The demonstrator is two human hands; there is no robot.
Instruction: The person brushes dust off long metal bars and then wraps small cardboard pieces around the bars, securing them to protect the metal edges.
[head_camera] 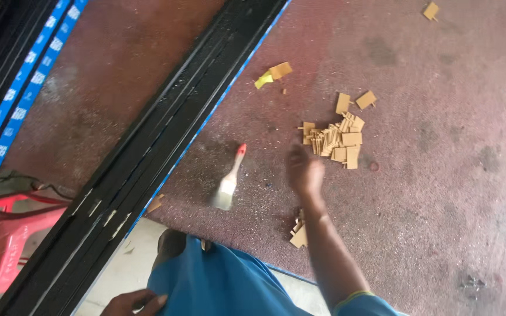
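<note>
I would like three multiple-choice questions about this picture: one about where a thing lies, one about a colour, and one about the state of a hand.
1. Where does the paintbrush lie?
A. On the reddish table top, between the black frame and the right hand
B. On the red plastic chair
C. On top of the pile of tan pieces

2. What colour is the tip of the brush handle?
A. Green
B. Red
C. White

3. What is the right hand doing?
A. Gripping the brush
B. Holding nothing, raised over the table near the tan pieces
C. Resting on the black frame

Answers:
1 A: the brush lies flat on the bare top, left of the hand.
2 B: the end away from the bristles is red.
3 B: the hand is blurred, with nothing visible in it.
</note>
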